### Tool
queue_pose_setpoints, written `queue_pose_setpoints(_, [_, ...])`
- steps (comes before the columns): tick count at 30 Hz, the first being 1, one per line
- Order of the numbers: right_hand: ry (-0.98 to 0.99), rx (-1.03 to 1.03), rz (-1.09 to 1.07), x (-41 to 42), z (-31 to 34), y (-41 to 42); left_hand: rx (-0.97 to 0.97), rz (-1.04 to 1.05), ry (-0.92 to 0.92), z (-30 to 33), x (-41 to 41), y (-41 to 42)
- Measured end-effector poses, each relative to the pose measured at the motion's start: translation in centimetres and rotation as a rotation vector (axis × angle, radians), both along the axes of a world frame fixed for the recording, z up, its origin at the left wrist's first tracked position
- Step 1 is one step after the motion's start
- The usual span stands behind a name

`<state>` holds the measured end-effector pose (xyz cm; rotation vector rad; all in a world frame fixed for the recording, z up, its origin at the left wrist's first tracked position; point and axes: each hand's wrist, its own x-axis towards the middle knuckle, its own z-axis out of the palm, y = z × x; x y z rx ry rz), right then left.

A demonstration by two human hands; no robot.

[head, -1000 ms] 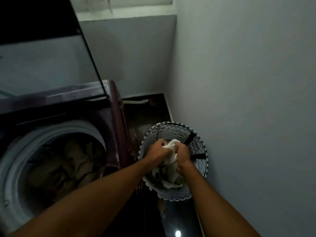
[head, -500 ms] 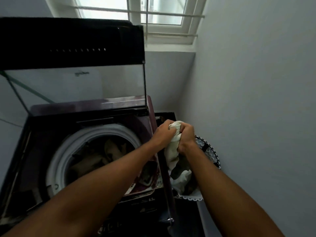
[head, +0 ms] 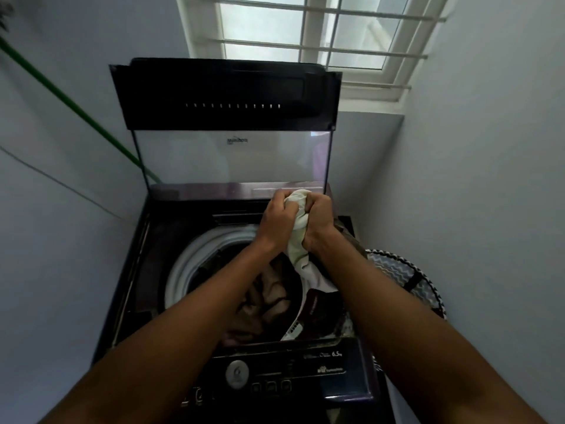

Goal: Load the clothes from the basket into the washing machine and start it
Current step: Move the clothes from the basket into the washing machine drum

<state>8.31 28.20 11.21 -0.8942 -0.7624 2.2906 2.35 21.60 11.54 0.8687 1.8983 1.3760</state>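
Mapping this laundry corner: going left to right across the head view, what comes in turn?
Green pipe → washer drum → left hand → pale cloth → right hand → basket.

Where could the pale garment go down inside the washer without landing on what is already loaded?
Little bare room: brown clothes fill the drum. The clearest patch is the drum's left side beside its white rim. The right is crowded by both hands, the pale garment and the basket.

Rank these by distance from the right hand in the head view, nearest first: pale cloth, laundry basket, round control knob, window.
1. Pale cloth: gripped in the right hand.
2. Laundry basket: right, lower.
3. Round control knob: front panel.
4. Window: above, behind lid.
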Motion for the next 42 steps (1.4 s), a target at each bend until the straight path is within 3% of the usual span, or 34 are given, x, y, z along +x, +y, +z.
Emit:
queue_pose_setpoints(3, [-0.034,0.044,0.049,-2.3,-1.1,-1.1,-0.006,0.081,-0.046,-0.8,-1.7,-1.5])
queue_pose_setpoints(10, [-0.524,0.170,0.160,-4.5,-6.6,-3.7,-0.198,0.187,-0.062,-5.1,-4.2,-4.7])
queue_pose_setpoints(14, [-0.673,0.288,0.490,-3.4,-8.9,-6.3,-0.363,0.204,-0.007,-8.8,-5.4,-6.0])
queue_pose_setpoints(17, [-0.770,0.502,0.693,-2.0,-9.3,-6.0,-0.415,0.148,0.055,-10.1,-5.2,-5.7])
queue_pose_setpoints(21, [-0.946,0.877,0.531,-0.2,-7.4,-3.1,-0.308,0.027,0.113,-9.6,-3.2,-3.0])
queue_pose_setpoints(24, [-1.013,0.954,0.332,2.2,-6.0,0.2,-0.248,-0.055,0.079,-8.4,-0.9,-0.2])
queue_pose_setpoints(28, [-1.158,1.039,0.029,6.2,-6.1,4.6,-0.269,-0.216,0.210,-8.4,1.7,2.9])
queue_pose_setpoints(32, [-1.391,0.826,0.146,9.4,-8.6,7.9,-0.344,-0.295,0.273,-8.9,3.5,4.8])
queue_pose_setpoints(36, [-1.196,0.634,0.335,10.1,-11.1,8.9,-0.421,-0.279,0.250,-9.5,4.0,5.5])
queue_pose_setpoints(42, [-1.394,0.959,0.233,8.2,-9.7,8.4,-0.407,-0.277,0.214,-9.4,2.9,5.3])
